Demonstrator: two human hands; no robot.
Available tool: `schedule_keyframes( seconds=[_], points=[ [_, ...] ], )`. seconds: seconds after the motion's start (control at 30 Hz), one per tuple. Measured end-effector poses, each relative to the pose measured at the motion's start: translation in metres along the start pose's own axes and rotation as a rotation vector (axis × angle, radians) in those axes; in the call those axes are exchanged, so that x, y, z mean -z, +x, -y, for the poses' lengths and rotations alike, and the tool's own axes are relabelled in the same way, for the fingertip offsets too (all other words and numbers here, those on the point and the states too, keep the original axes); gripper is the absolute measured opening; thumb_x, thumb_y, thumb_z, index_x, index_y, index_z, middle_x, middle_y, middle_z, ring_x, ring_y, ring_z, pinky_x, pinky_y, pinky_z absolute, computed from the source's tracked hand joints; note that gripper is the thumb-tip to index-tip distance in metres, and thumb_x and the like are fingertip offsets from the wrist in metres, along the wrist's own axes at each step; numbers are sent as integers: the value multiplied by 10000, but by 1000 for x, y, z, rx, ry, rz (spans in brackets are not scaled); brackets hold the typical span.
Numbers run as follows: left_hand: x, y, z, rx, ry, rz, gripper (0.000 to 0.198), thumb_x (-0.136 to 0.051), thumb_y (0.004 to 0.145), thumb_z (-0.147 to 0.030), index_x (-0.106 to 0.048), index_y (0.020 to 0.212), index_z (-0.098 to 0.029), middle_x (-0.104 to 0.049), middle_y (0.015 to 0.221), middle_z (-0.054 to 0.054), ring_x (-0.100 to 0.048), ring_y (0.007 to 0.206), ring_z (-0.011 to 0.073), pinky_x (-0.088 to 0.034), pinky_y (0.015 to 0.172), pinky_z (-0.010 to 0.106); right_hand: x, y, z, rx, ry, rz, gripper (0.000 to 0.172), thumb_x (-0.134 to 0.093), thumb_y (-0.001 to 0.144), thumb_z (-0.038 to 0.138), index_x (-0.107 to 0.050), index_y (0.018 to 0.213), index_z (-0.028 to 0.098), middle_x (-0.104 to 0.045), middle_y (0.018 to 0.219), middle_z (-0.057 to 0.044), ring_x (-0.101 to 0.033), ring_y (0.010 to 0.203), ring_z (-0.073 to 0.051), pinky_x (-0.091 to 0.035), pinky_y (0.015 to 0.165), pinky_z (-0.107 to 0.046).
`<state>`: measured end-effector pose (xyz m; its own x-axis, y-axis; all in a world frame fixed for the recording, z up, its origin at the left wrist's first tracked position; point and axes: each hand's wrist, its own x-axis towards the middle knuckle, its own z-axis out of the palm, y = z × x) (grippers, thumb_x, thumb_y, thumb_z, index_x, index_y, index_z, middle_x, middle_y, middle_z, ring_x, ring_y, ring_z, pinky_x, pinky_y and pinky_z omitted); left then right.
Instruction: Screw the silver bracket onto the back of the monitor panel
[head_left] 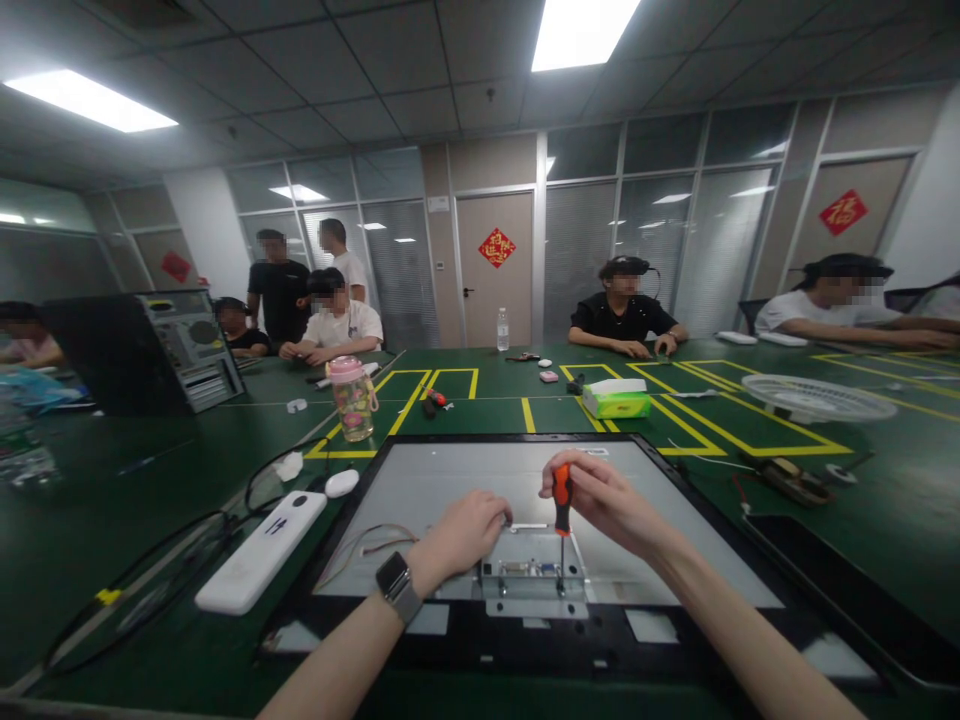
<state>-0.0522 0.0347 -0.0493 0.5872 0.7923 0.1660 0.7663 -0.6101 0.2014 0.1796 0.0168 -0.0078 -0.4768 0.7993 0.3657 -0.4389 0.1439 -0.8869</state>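
A monitor panel [637,500] with a black frame lies flat on the table before me, its grey back facing up. On its lower middle sits a metal bracket [517,606] holding connector ports. My right hand [600,490] grips an orange and black screwdriver [562,500], held upright, its tip down at the bracket's right side. My left hand [469,530], with a watch on the wrist, rests at the bracket's upper left edge, fingers curled; what they pinch, if anything, is hidden. Thin loose wires [375,540] lie on the panel left of this hand.
Left of the panel are a white power bank [262,555], black cables [150,620] and a pink-lidded bottle [351,400]. Beyond it stands a green tissue pack [616,400]. A white round grille [817,398] and a dark slab [840,590] lie right. Several people sit across the table.
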Motion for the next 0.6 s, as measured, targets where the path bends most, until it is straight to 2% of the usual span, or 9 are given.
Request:
schedule_keyframes(
  seconds=[0.1, 0.17, 0.3, 0.47, 0.6],
  points=[
    [-1, 0, 1, -12, 4, 2, 302, -378, 998, -176, -674, 1055, -171, -694, 1040, 73, -610, 982, 219, -475, 887, 333, 2, 0, 1, 58, 4, 23, 221, -763, 820, 427, -748, 878, 215, -636, 979, -38, -627, 909, -159, -480, 906, -325],
    [-1, -1, 2, -15, 5, 1, 301, -377, 1000, -179, -672, 1061, -174, -692, 1040, 72, -608, 984, 218, -473, 887, 331, 4, 0, 1, 71, 5, 37, 189, -788, 801, 396, -749, 833, 214, -624, 952, -23, -629, 886, -149, -482, 911, -323],
    [-1, -1, 2, -14, 11, -1, 303, -371, 1002, -180, -668, 1063, -175, -689, 1022, 71, -610, 976, 218, -475, 884, 335, 3, -2, 2, -8, 23, 84, 181, -735, 857, 388, -753, 961, 242, -670, 906, -27, -666, 835, -152, -492, 832, -311],
    [-5, 0, 5, -27, 29, 11, 286, -390, 988, -161, -664, 1068, -177, -685, 1052, 77, -610, 999, 219, -474, 899, 335, -4, -4, 6, -29, -5, 93, 223, -681, 899, 405, -745, 1007, 220, -696, 926, -56, -667, 898, -176, -479, 854, -318],
    [-7, 1, 7, -44, 45, 5, 283, -389, 989, -158, -658, 1073, -180, -683, 1048, 74, -608, 1003, 218, -476, 901, 333, -3, -2, 6, 22, -85, 67, 156, -797, 796, 358, -757, 888, 237, -646, 929, -23, -641, 859, -154, -482, 840, -313]
  ],
)
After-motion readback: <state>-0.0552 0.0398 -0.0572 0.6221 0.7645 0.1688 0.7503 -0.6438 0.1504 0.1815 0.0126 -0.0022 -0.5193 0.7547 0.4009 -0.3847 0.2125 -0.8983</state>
